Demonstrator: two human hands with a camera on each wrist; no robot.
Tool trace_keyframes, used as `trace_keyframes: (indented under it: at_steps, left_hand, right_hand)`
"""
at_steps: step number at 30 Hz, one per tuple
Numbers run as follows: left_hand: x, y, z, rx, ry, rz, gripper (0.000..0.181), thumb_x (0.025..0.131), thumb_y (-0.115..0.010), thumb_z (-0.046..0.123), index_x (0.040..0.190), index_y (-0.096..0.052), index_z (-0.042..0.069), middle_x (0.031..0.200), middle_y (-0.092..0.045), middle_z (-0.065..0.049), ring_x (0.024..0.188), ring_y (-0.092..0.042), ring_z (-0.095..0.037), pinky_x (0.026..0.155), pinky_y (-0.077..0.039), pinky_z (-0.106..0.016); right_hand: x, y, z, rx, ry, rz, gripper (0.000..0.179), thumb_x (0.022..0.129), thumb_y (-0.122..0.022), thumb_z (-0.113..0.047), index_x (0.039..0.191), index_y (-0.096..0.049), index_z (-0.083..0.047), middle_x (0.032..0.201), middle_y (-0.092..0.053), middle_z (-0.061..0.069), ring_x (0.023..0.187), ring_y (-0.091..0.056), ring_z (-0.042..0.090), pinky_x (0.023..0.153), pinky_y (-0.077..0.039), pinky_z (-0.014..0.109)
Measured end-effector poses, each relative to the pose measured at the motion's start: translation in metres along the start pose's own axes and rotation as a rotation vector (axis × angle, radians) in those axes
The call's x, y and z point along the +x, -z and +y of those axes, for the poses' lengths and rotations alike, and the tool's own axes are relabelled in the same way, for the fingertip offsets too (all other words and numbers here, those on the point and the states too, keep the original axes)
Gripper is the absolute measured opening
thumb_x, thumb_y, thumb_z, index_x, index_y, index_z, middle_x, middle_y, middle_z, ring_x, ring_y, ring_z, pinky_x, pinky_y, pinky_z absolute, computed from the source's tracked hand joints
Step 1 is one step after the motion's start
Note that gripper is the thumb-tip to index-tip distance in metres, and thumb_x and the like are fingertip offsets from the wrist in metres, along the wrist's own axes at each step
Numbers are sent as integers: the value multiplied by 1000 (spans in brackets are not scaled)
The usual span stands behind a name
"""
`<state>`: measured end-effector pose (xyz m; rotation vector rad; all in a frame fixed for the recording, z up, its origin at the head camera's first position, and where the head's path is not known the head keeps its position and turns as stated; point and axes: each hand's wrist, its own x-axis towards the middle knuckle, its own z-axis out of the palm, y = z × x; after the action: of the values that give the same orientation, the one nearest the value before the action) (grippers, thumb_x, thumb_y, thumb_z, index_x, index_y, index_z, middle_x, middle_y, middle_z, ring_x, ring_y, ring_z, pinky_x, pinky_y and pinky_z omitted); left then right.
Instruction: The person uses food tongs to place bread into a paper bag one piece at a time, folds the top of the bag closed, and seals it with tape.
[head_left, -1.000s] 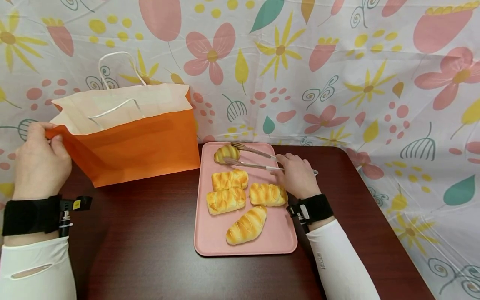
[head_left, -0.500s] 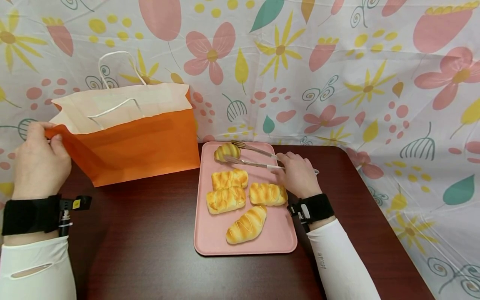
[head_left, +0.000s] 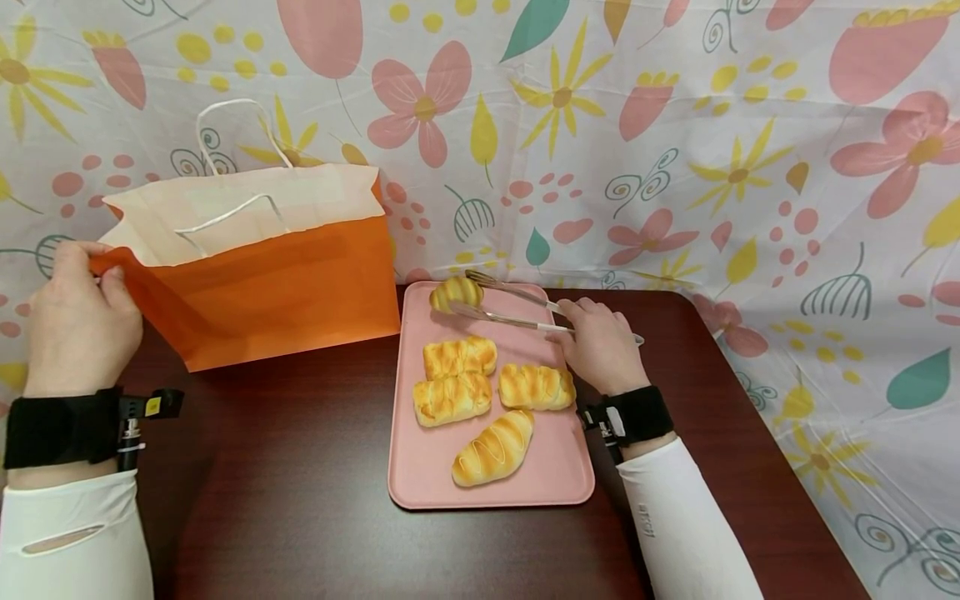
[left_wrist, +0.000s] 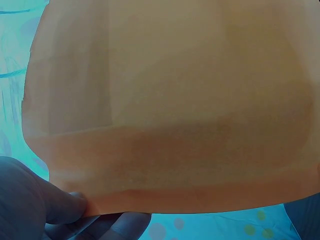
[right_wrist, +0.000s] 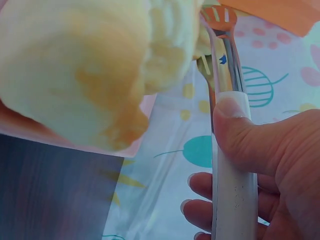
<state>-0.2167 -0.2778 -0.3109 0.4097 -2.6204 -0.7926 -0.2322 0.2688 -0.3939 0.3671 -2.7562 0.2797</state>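
Note:
My left hand [head_left: 82, 325] pinches the left edge of an orange paper bag [head_left: 292, 283], which stands with its mouth pulled wide and its white handles up. In the left wrist view the thumb presses on the rim of the bag [left_wrist: 175, 110]. My right hand [head_left: 600, 346] grips metal serving tongs [head_left: 510, 320] by their white handles. The tongs' ends lie on either side of a striped roll [head_left: 456, 292] at the far left corner of the pink tray [head_left: 416, 487]. In the right wrist view, the thumb lies along the white handle of the tongs [right_wrist: 235, 190].
Nearer on the tray lie two golden pastries [head_left: 453, 398] side by side, a third pastry [head_left: 536, 387] to their right, and a crescent-shaped bread [head_left: 491, 450] in front. A dark wooden table [head_left: 285, 500] carries everything, with a flowered cloth [head_left: 585, 167] behind it.
The right hand has moved slightly right, and the tongs and the striped roll have shifted slightly up toward the tray's far edge. The left hand and the bag hold still.

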Motion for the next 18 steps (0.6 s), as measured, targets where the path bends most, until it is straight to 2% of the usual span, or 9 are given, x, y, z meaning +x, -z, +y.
trace_keyframes:
  at_steps: [18]
  left_hand:
    - [1, -1, -3, 4, -6, 3, 49, 107, -22, 24, 149, -23, -1, 139, -39, -39, 109, -47, -60, 88, -41, -68]
  right_hand:
    - [0, 10, -5, -2, 16, 70, 49, 88, -74, -29, 129, -61, -5, 112, -63, 14, 102, -58, 33, 83, -43, 54]
